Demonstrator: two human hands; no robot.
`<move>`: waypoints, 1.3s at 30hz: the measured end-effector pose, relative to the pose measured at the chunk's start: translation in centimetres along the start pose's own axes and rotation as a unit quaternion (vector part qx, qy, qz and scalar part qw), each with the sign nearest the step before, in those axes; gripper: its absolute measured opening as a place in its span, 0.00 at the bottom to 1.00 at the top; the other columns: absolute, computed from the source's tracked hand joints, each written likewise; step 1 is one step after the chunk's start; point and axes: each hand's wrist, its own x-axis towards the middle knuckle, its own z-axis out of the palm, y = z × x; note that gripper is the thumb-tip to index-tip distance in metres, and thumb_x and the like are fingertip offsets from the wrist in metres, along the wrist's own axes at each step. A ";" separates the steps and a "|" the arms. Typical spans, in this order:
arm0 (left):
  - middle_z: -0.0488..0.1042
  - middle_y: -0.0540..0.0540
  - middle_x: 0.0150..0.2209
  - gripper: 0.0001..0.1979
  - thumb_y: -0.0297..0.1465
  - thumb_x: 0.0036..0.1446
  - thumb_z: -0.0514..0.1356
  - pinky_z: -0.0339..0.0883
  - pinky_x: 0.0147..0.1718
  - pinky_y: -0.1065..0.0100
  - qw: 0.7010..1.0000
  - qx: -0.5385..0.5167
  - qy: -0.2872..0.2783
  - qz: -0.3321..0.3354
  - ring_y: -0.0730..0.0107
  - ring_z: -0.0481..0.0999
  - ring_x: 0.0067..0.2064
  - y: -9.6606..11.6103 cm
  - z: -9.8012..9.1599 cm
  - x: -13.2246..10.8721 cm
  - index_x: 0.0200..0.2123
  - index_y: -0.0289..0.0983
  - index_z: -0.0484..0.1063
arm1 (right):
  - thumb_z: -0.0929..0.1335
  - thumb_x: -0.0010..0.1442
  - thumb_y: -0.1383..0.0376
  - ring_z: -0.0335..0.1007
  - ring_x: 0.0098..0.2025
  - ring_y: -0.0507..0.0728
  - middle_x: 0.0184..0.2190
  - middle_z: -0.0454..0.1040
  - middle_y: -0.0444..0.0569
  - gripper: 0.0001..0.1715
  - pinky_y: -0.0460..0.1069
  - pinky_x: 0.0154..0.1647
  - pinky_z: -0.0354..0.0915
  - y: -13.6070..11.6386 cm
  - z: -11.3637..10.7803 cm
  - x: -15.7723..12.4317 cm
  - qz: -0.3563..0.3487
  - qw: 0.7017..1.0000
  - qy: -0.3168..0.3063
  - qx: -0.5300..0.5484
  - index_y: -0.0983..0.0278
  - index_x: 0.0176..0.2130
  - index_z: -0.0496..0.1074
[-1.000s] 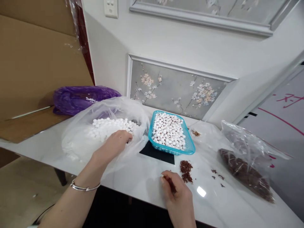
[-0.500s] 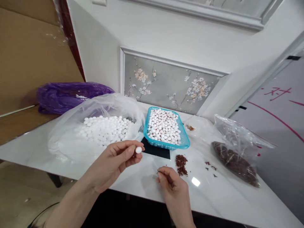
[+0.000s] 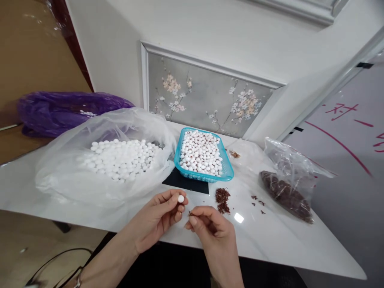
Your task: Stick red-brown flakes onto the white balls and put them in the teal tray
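Between thumb and forefinger, my left hand [image 3: 163, 214] pinches a small white ball [image 3: 181, 199]. My right hand [image 3: 211, 230], close by on the right, pinches a tiny dark brown piece [image 3: 190, 214] at its fingertips; its exact kind is too small to make out. A gap of a few centimetres separates the ball from this piece. Behind the hands stands a blue plastic basket [image 3: 231, 172] full of white balls, many with reddish-brown spots. A loose pile of reddish-brown bits [image 3: 222, 200] lies just beyond my right hand.
On the left, a translucent bag [image 3: 60, 172] holds many white balls, with a purple bag [image 3: 54, 114] behind it. A clear bag of brown material [image 3: 285, 196] lies at right, near scattered brown bits [image 3: 258, 201]. A black mat [image 3: 186, 183] sits under the basket's front.
My two hands have drawn closer together, bringing the ball and the brown piece nearer each other. The camera view has shifted, so the table items appear farther left.
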 end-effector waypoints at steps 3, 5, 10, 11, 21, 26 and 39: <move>0.72 0.49 0.29 0.04 0.25 0.57 0.62 0.69 0.33 0.81 1.000 -0.004 -0.021 -0.002 0.82 0.72 0.29 -0.5 -0.2 0.2 0.33 0.32 0.78 | 0.69 0.57 0.65 0.73 0.30 0.52 0.27 0.76 0.44 0.03 0.45 0.34 0.70 -0.4 0.3 0.1 -0.020 1.000 -0.014 0.013 0.62 0.33 0.75; 0.73 0.49 0.29 0.04 0.25 0.57 0.62 0.69 0.33 0.80 0.999 -0.008 -0.032 0.000 0.81 0.72 0.28 -0.8 -0.3 0.2 0.34 0.32 0.78 | 0.69 0.58 0.66 0.73 0.31 0.51 0.28 0.76 0.43 0.03 0.44 0.35 0.70 -0.4 0.5 0.1 -0.030 0.999 -0.019 0.022 0.61 0.33 0.76; 0.76 0.47 0.32 0.06 0.24 0.55 0.63 0.69 0.36 0.75 0.999 -0.016 -0.051 0.005 0.75 0.75 0.31 -1.2 -0.7 0.2 0.36 0.32 0.79 | 0.68 0.59 0.67 0.73 0.32 0.51 0.29 0.76 0.43 0.05 0.44 0.37 0.69 -0.1 0.5 0.1 -0.027 0.999 -0.024 0.016 0.60 0.35 0.76; 0.76 0.47 0.32 0.06 0.23 0.54 0.64 0.69 0.36 0.74 0.998 -0.017 -0.059 0.008 0.74 0.76 0.31 -1.2 -0.7 0.2 0.37 0.32 0.79 | 0.68 0.59 0.67 0.73 0.32 0.51 0.29 0.76 0.43 0.05 0.44 0.37 0.69 -0.1 0.5 0.1 -0.024 0.999 -0.021 0.015 0.60 0.35 0.76; 0.76 0.48 0.28 0.03 0.23 0.56 0.62 0.69 0.35 0.74 0.995 0.019 -0.092 0.033 0.75 0.76 0.31 -1.4 -1.0 0.1 0.34 0.33 0.77 | 0.70 0.56 0.67 0.74 0.31 0.52 0.28 0.77 0.44 0.01 0.45 0.35 0.70 -0.3 0.4 -0.1 -0.008 1.000 0.006 0.023 0.61 0.32 0.75; 0.78 0.47 0.27 0.04 0.24 0.54 0.64 0.68 0.35 0.75 0.994 0.029 -0.091 0.046 0.74 0.77 0.30 -1.4 -0.8 0.0 0.34 0.33 0.78 | 0.69 0.58 0.67 0.75 0.33 0.52 0.32 0.77 0.44 0.05 0.47 0.38 0.71 -0.2 0.3 -0.3 -0.036 0.999 -0.005 0.027 0.60 0.34 0.77; 0.79 0.48 0.28 0.04 0.25 0.51 0.66 0.67 0.38 0.72 0.993 0.069 -0.070 0.062 0.73 0.76 0.31 -1.4 -0.6 -0.1 0.32 0.36 0.80 | 0.67 0.60 0.70 0.73 0.32 0.51 0.32 0.75 0.44 0.06 0.45 0.36 0.69 0.0 0.3 -0.6 -0.109 0.991 0.018 -0.070 0.60 0.35 0.74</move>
